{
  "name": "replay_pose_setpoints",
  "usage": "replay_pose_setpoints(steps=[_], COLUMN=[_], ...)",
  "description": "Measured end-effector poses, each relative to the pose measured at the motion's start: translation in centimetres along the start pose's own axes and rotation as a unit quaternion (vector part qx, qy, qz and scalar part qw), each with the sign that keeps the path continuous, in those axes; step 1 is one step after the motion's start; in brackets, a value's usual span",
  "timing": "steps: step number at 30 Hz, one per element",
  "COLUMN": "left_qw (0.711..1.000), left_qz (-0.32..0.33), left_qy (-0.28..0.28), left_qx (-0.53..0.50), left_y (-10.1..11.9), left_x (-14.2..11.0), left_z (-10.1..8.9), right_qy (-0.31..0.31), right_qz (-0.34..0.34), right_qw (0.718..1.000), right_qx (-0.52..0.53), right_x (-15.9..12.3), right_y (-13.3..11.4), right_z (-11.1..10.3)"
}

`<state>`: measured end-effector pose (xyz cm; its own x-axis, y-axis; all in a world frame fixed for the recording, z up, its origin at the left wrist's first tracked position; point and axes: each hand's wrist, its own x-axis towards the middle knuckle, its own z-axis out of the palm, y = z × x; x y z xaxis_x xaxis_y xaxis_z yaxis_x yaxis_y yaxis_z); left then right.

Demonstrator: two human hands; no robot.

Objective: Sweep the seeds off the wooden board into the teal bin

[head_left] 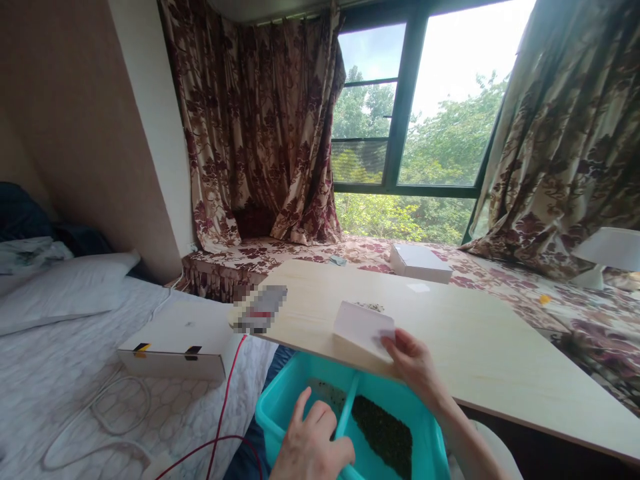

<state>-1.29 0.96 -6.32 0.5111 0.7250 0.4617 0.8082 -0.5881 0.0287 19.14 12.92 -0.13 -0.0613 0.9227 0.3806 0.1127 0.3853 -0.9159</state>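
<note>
Between the thumb and fingers of my right hand [413,363] is the right end of a white rectangular card [361,328], which stands tilted near the table's front edge. A small scatter of dark and pale bits [370,307] lies on the tabletop just behind it. My left hand [315,430] is over the turquoise bin [280,390], by its divider, with the index finger raised and the other fingers bent; I see nothing held in it. Dark green-brown loose bits [383,433] cover part of the bin's right compartment. Fewer specks show in the left one.
The pale wooden table [480,340] spans the front. A blurred-out grey object [263,310] sits on its left end, a small white paper [419,288] farther back. White boxes rest on the bed [175,340] and window ledge [420,262]. A red cable [227,393] hangs left of the bin.
</note>
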Motion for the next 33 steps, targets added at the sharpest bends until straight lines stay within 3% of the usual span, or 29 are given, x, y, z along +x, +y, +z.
replay_pose_setpoints(steps=[4, 8, 12, 14, 20, 33], left_qw=[0.994, 0.977, 0.968, 0.966, 0.965, 0.965], left_qz=[-0.038, -0.112, -0.162, -0.169, -0.176, -0.201], left_qy=[-0.079, -0.148, -0.139, -0.143, -0.147, -0.108], left_qx=[-0.061, -0.106, -0.134, -0.134, -0.130, -0.129], left_y=[-0.9, -0.9, -0.4, -0.4, -1.5, -1.8], left_x=[0.2, 0.8, 1.2, 1.2, 0.6, 0.6], left_z=[-1.9, -4.6, -6.5, -6.8, -6.4, -7.1], right_qy=[-0.052, -0.100, 0.089, 0.135, 0.141, 0.116], right_qz=[0.013, 0.031, -0.004, 0.001, 0.020, 0.008], right_qw=[0.999, 0.995, 0.996, 0.991, 0.990, 0.993], right_qx=[0.009, -0.001, 0.018, 0.014, -0.004, -0.027], right_x=[-1.4, -1.7, 0.5, 1.6, 2.9, 2.9], right_y=[-0.1, -0.9, -0.7, 0.0, 2.1, 3.1], right_z=[-0.6, -2.6, -5.0, -5.8, -5.8, -5.9])
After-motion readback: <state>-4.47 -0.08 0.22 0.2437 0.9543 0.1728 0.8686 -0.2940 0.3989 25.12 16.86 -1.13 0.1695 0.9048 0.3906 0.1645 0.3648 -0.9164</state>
